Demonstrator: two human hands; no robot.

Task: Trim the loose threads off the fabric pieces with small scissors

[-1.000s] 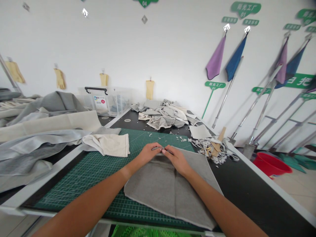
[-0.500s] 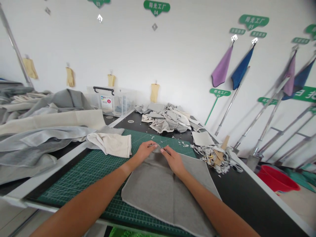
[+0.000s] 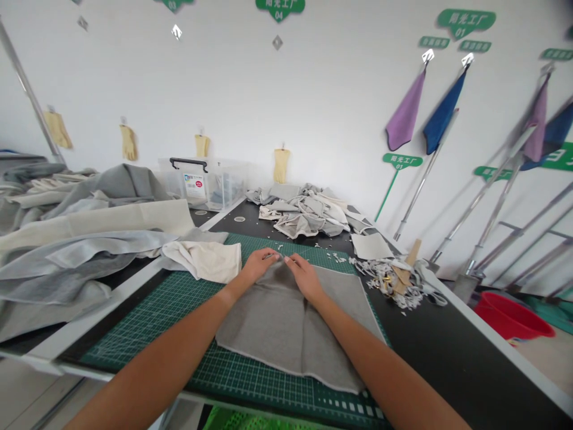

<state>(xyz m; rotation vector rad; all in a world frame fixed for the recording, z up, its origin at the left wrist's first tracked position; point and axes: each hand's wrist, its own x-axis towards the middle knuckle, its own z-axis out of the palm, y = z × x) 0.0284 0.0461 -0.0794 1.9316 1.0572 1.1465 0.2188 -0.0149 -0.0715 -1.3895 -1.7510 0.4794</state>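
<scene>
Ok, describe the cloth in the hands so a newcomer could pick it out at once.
On the black table is a green mat, and on that mat lies the grey cloth. The hands hold its far edge. Unlike the crumpled heap beyond it, it is one piece spread mostly flat.

And there's the clear plastic box [image 3: 215, 191], black handle [image 3: 188, 160] up top, white label [image 3: 194, 186] facing front! Just right of it, a pale yellow glove [image 3: 281, 165] hangs on the white wall [image 3: 331, 101]; off to the box's left, two more dangle in line! Well right of the box, a purple cloth [image 3: 406, 113] hangs beside a blue cloth [image 3: 444, 114], and farther right, lower down, a red bucket [image 3: 510, 316]!
</scene>
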